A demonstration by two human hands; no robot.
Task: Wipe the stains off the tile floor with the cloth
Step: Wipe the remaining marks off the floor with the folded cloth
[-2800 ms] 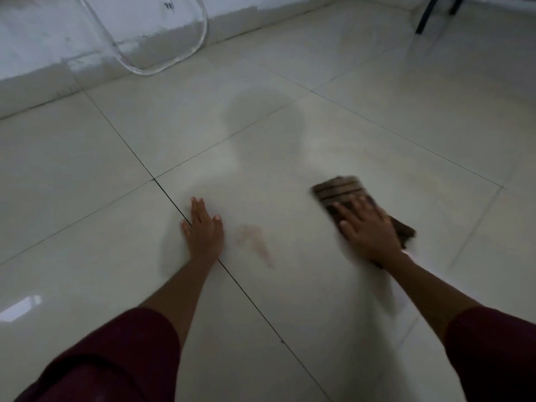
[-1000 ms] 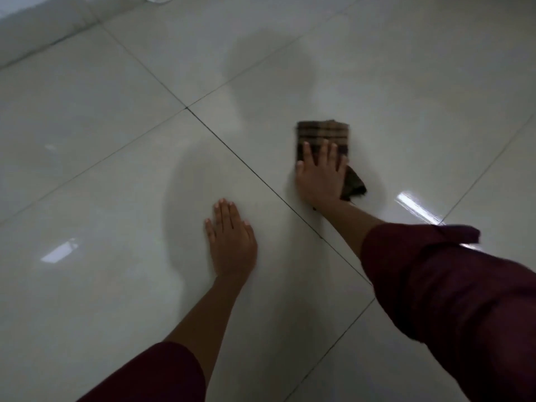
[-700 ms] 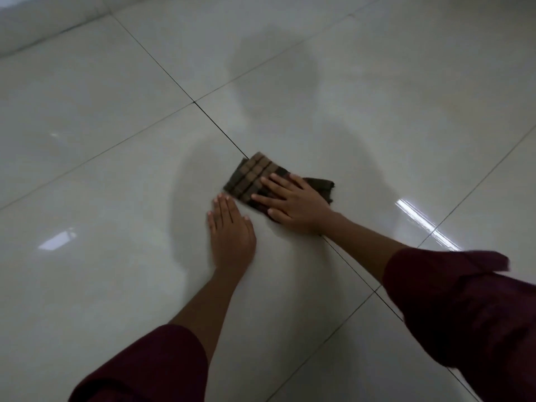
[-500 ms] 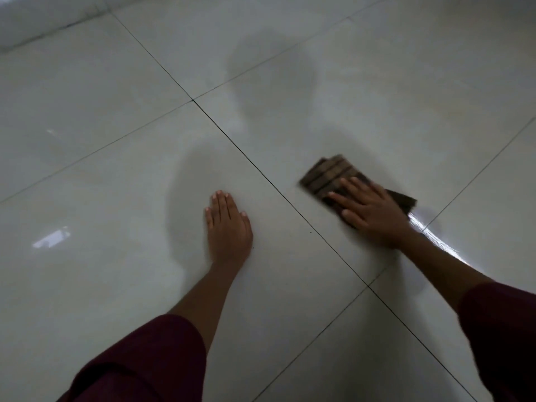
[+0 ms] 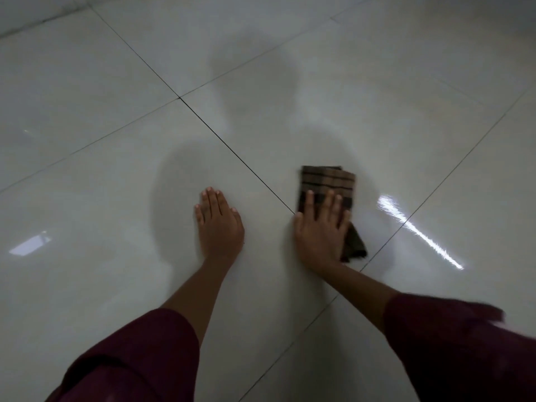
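Observation:
A folded brown checked cloth (image 5: pixel 327 181) lies flat on the glossy pale tile floor (image 5: pixel 290 126), just right of a dark grout line. My right hand (image 5: pixel 320 230) presses down on the cloth's near half with fingers spread, and the cloth's far end and a dark corner at the right stick out from under it. My left hand (image 5: pixel 219 224) rests palm-down on the neighbouring tile to the left, fingers together, holding nothing. No stain shows on the tiles around the cloth.
Dark grout lines (image 5: pixel 232 152) cross the floor diagonally. A bright light streak (image 5: pixel 417 230) reflects off the tile right of the cloth. My shadow falls over the tiles ahead. Dark red sleeves cover both forearms.
My right hand has swept the cloth left to the left hand, then right, and now back towards the grout line with fingers pointing forward. The left hand has stayed planted.

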